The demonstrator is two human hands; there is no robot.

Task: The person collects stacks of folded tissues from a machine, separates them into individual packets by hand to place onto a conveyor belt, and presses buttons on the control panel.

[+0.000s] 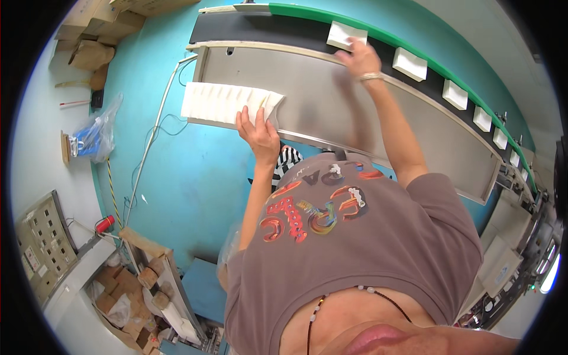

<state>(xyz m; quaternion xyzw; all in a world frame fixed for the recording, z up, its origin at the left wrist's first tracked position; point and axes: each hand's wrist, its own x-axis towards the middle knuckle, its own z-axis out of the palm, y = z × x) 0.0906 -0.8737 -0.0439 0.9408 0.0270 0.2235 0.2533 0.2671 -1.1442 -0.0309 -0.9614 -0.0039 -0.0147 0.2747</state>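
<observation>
A row of white stacks [216, 103], soft and folded like tissues, lies along the left front of the metal tray table [290, 77]. My left hand [258, 135] rests at the right end of this row, fingers over the last stacks and thumb at their side. Its end stack leans over. Beyond the table, my right hand [361, 60] reaches to a single white stack [343, 35] on the black conveyor belt [254, 29]. Those fingers are apart and touch the stack's near right part; they are slightly blurred.
More white stacks [409, 64] sit spaced along the belt to the right, beside a green guide rail [378, 32]. Cardboard boxes [97, 21] are piled at the far left. A bin of cardboard scraps [121, 290] stands at the lower left, and machinery [503, 248] at the right.
</observation>
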